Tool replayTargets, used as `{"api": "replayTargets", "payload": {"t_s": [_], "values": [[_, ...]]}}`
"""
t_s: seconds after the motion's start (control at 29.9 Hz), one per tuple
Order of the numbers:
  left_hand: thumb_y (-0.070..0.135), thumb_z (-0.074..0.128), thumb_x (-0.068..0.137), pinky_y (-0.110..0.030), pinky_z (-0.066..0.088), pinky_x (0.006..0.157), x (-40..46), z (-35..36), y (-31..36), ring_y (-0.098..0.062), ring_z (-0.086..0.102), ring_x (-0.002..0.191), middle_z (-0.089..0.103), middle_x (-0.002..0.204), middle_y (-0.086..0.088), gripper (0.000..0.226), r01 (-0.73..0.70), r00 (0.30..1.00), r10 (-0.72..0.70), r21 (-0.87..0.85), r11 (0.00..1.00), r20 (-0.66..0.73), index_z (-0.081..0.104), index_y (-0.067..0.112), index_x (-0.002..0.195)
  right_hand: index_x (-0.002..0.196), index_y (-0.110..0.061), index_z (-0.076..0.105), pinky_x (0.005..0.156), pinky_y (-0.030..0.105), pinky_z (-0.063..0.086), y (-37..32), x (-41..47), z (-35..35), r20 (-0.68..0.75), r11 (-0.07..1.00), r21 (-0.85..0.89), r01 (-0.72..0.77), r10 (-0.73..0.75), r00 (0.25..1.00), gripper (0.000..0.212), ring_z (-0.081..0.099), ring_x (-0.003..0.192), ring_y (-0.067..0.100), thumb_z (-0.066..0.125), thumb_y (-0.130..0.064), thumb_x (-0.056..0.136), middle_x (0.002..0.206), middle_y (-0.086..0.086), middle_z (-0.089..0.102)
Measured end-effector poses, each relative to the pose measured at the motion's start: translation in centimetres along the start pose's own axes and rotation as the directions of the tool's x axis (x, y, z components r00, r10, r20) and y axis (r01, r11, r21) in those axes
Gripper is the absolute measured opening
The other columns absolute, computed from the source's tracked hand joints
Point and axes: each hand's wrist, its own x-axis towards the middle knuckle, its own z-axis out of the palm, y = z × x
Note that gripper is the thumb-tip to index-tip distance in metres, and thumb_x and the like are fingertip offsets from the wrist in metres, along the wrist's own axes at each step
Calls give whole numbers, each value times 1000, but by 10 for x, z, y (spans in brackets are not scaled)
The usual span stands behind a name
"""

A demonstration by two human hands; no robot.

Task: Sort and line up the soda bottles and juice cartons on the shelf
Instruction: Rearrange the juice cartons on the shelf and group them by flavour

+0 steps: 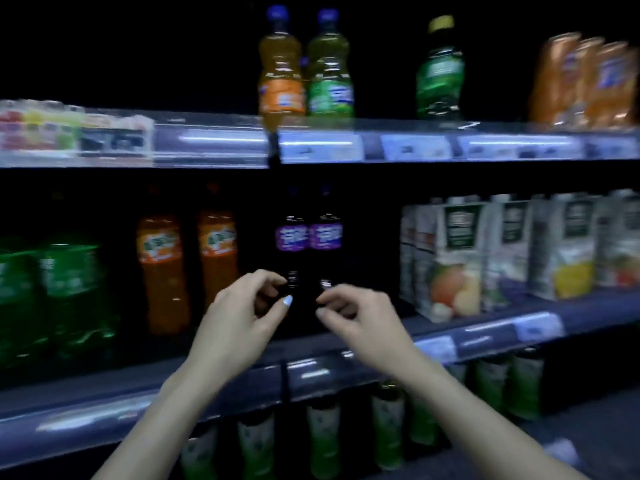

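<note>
Two dark soda bottles with purple labels stand side by side on the middle shelf [433,344], the left one [291,237] touching the right one [326,235]. My left hand [242,317] curls thumb and fingers around the lower body of the left purple bottle. My right hand [360,317] curls its fingers on the lower body of the right one. Two orange soda bottles [159,268] stand to their left, with green soda bottles [69,282] beyond those. White juice cartons [450,258] stand in a row at the right. The view is blurred.
The top shelf holds an orange bottle [280,71], a green-labelled bottle [330,71], a dark green bottle [440,74] and orange cans [585,81]. Green bottles [322,434] line the bottom shelf. A dark gap separates the purple bottles from the cartons.
</note>
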Motion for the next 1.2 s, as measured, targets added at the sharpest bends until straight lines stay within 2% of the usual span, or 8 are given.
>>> {"api": "replayTargets", "payload": {"t_s": [0.2, 0.33, 0.47, 0.67, 0.83, 0.97, 1.07, 1.2], "values": [[29, 71, 82, -36, 52, 89, 38, 124, 106, -19, 63, 98, 64, 117, 0, 50, 35, 994, -7, -260, 965, 111, 57, 21, 129, 96, -13, 70, 62, 7, 42, 84, -15, -137, -322, 986, -54, -157, 131, 937, 12, 59, 66, -5, 67, -13, 85, 82, 1, 71], [41, 71, 76, -40, 48, 98, 69, 193, 135, -23, 59, 116, 59, 131, -3, 68, 86, 986, -43, -265, 960, 164, 49, 20, 136, 126, -13, 59, 85, 31, 47, 126, -17, -182, -271, 950, -165, -265, 215, 938, 41, 61, 96, 22, 66, -16, 86, 115, 8, 65], [37, 77, 73, -37, 51, 85, 83, 235, 144, -29, 61, 106, 65, 113, -13, 56, 165, 986, -160, -245, 955, 40, 55, 12, 118, 139, -16, 48, 81, 25, 37, 160, -11, -206, -243, 938, -188, -293, 244, 939, 53, 51, 86, 13, 65, -23, 89, 135, 7, 54], [45, 79, 68, -41, 54, 90, 88, 256, 121, -20, 61, 112, 63, 122, 1, 90, 191, 981, -194, -266, 945, 15, 34, 27, 144, 149, -15, 31, 103, 29, 34, 200, 10, -215, -255, 944, -160, -287, 242, 936, 78, 40, 133, 20, 69, -35, 84, 150, 5, 38], [47, 77, 70, -46, 53, 92, 85, 258, 116, -20, 59, 117, 62, 129, 2, 95, 157, 985, -170, -283, 946, -23, 20, 46, 146, 155, -18, 10, 111, 37, 34, 224, 22, -215, -200, 955, -68, -288, 270, 942, 100, 36, 139, 20, 71, -43, 80, 158, 1, 28], [39, 80, 70, -43, 53, 94, 85, 258, 115, -12, 61, 112, 65, 123, 8, 94, 159, 985, -174, -333, 929, -14, 28, 35, 148, 152, -25, 9, 109, 43, 42, 239, 30, -214, -175, 957, 98, -274, 287, 942, 114, 45, 134, 20, 78, -53, 66, 153, 0, 38], [34, 82, 68, -39, 57, 88, 86, 258, 112, -6, 68, 99, 72, 107, 12, 72, 207, 977, -209, -385, 900, 36, 51, 30, 133, 139, -20, 31, 104, 46, 45, 251, 34, -214, -181, 960, 105, -258, 274, 945, 104, 52, 125, 19, 74, -65, 56, 138, 1, 49], [36, 83, 68, -34, 57, 85, 85, 260, 110, -1, 69, 96, 75, 102, 16, 55, 223, 973, -231, -390, 894, 25, 60, 37, 118, 117, -26, 38, 94, 34, 51, 261, 37, -216, -96, 946, 216, -243, 268, 958, 69, 60, 109, 8, 80, -48, 67, 120, -8, 58]]}}
